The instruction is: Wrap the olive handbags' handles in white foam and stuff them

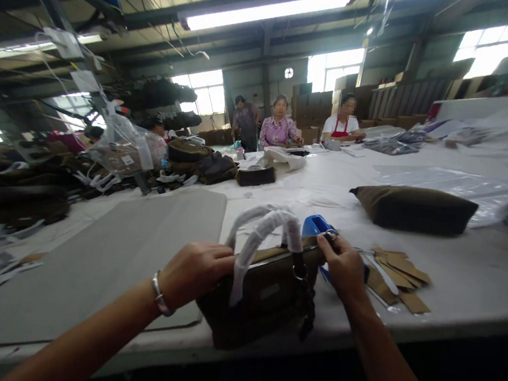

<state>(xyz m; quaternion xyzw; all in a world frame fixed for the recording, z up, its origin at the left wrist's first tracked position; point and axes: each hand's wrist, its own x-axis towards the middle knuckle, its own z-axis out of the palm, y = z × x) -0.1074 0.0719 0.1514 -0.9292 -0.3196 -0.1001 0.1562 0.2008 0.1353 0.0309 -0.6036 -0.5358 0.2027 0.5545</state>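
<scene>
A dark olive handbag (253,303) stands at the table's front edge, its two arched handles (272,226) wrapped in white film. My left hand (199,270) is closed on the bag's upper left edge, beside a handle. At the upper right corner, my right hand (341,265) pinches the bag near a metal ring. A dark strap or tassel (308,303) hangs from a ring on the bag's front. Just behind the right hand sits a blue plastic object (316,225), partly hidden by the bag.
Brown card pieces (403,272) lie right of the bag with a white tool among them. Behind them is a dark olive pouch (417,208). A grey board (137,250) covers the left side. Dark bags pile up at far left. Several people sit or stand across the white table (324,174).
</scene>
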